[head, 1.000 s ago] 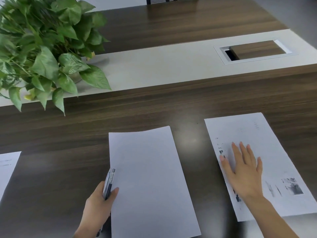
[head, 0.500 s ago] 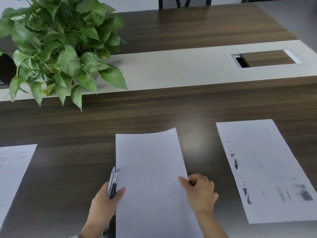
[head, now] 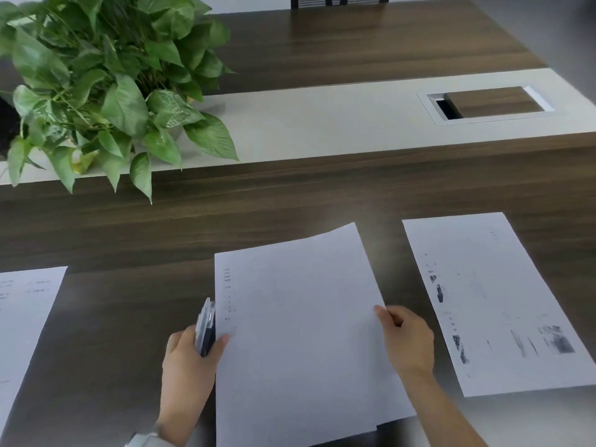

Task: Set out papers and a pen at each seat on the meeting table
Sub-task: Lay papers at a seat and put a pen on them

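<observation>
Above the dark wood-grain meeting table (head: 290, 195), the right hand (head: 407, 340) pinches the top white sheet (head: 300, 317) while the left hand (head: 188, 359) clamps stack and dark pens (head: 206, 327); loosened, either grip could spill them.

Top sheet (head: 300, 317) apparently askew off stack, right hand (head: 408, 341) pinching.

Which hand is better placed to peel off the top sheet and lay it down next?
Probably the right hand: it pinches the top sheet at its right edge. The left hand is occupied with the pens and the stack's left edge.
</observation>
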The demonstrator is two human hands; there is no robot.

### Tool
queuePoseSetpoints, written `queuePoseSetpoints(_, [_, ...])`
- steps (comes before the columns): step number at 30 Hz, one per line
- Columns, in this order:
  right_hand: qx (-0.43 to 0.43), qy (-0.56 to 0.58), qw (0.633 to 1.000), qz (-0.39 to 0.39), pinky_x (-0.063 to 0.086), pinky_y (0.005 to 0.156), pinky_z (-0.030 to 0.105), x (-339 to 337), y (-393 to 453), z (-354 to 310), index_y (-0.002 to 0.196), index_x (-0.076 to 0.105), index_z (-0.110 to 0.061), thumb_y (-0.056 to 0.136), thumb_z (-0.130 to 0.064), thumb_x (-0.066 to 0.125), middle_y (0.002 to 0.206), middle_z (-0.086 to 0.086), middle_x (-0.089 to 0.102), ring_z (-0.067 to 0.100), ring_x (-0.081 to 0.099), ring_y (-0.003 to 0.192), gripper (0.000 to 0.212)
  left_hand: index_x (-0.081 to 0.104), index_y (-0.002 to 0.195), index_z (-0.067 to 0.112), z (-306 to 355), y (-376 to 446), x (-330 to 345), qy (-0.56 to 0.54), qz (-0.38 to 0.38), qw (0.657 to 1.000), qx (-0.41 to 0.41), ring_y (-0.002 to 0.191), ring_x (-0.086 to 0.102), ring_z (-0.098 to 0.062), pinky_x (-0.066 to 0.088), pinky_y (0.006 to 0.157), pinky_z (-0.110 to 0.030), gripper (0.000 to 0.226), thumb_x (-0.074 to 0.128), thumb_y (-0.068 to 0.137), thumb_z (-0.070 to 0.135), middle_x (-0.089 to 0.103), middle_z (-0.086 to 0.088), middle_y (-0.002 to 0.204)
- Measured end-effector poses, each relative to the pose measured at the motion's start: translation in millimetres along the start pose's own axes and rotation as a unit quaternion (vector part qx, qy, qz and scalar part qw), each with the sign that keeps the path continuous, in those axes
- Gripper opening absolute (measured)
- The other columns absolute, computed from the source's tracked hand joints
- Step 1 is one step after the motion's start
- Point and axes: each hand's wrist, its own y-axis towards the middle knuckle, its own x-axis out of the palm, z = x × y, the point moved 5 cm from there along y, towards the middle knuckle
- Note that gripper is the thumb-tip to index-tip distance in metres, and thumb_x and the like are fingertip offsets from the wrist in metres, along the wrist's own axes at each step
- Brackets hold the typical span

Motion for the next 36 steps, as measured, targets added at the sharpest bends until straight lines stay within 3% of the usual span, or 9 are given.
queuePoseSetpoints(3, [0.01,-0.015,1.0,0.017,0.04,0.065,0.03,-15,12,12,0.087,0.067,-0.012,0.091,-0.028,0.054,0.072,0.001,0.061,0.025,0.056,0.072,0.021,0.061,0.097,0.009,35,-5,16,0.016,-0.033,0.992,0.117,0.087,0.054,-0.022,0.036,0.074,-0.025,0.026,0.072,0.078,0.023,0.052,-0.003,0.1])
queuePoseSetpoints(5, [0.016,-0.029,0.999,0.034,0.04,0.065,0.03,-24,19,20,0.086,0.066,-0.01,0.092,-0.028,0.054,0.071,0.005,0.062,0.026,0.055,0.07,0.022,0.058,0.12,0.012,66,-13,48,0.07,-0.116,0.969,0.205,0.104,0.057,-0.02,0.04,0.082,-0.022,0.046,0.069,0.08,0.033,0.053,0.0,0.121])
queuePoseSetpoints(7, [0.015,-0.034,0.998,0.046,0.045,0.068,0.033,-33,25,23,0.083,0.066,-0.009,0.091,-0.028,0.055,0.07,0.008,0.063,0.027,0.055,0.069,0.023,0.039,0.14,0.024,97,-30,87,0.156,-0.211,0.925,0.275,0.123,0.049,-0.01,0.041,0.096,-0.022,0.064,0.06,0.084,0.046,0.029,0.014,0.15])
queuePoseSetpoints(9, [-0.002,-0.043,0.997,0.061,0.048,0.07,0.037,-42,30,26,0.084,0.066,-0.008,0.089,-0.028,0.058,0.072,0.008,0.065,0.03,0.055,0.073,0.022,0.019,0.148,0.028,124,-51,122,0.248,-0.278,0.862,0.345,0.129,0.045,-0.01,0.041,0.099,-0.026,0.073,0.051,0.087,0.052,-0.002,0.02,0.157])
queuePoseSetpoints(12, [-0.047,-0.139,0.981,0.127,0.043,0.078,0.039,-62,36,30,0.103,0.068,-0.013,0.088,-0.031,0.059,0.104,0.009,0.067,0.032,0.051,0.096,0.025,0.007,0.15,0.021,145,-68,161,0.315,-0.325,0.802,0.391,0.124,0.05,-0.022,0.047,0.093,-0.034,0.085,0.052,0.086,0.052,-0.024,0.011,0.153])
queuePoseSetpoints(15, [-0.052,-0.229,0.966,0.106,0.031,0.104,0.048,-78,46,46,0.134,0.047,-0.022,0.094,-0.043,0.042,0.145,0.01,0.041,0.033,0.034,0.133,0.046,0.002,0.15,0.016,148,-69,184,0.346,-0.36,0.781,0.375,0.126,0.049,-0.022,0.048,0.094,-0.037,0.095,0.056,0.082,0.053,-0.023,0.007,0.156])
queuePoseSetpoints(17, [-0.02,-0.279,0.96,0.029,0.011,0.115,0.046,-82,54,64,0.146,0.023,-0.032,0.096,-0.05,0.028,0.158,0.003,0.015,0.026,0.009,0.145,0.053,-0.001,0.15,0.017,150,-70,192,0.357,-0.363,0.771,0.382,0.126,0.048,-0.021,0.049,0.093,-0.036,0.097,0.057,0.082,0.054,-0.022,0.007,0.156])
queuePoseSetpoints(19, [-0.009,-0.298,0.954,-0.002,0.003,0.117,0.045,-90,63,79,0.148,0.011,-0.034,0.095,-0.051,0.021,0.16,0.0,0.003,0.022,-0.002,0.147,0.056,-0.001,0.15,0.017,157,-70,199,0.359,-0.362,0.766,0.392,0.126,0.049,-0.021,0.049,0.092,-0.036,0.098,0.057,0.082,0.054,-0.021,0.008,0.156])
queuePoseSetpoints(36, [-0.008,-0.267,0.964,0.005,-0.001,0.118,0.045,-116,85,91,0.147,0.015,-0.034,0.096,-0.049,0.025,0.16,0.001,0.003,0.022,-0.006,0.146,0.055,0.0,0.15,0.014,197,-83,234,0.351,-0.374,0.764,0.392,0.128,0.046,-0.024,0.046,0.095,-0.038,0.097,0.06,0.082,0.049,-0.019,0.005,0.158])
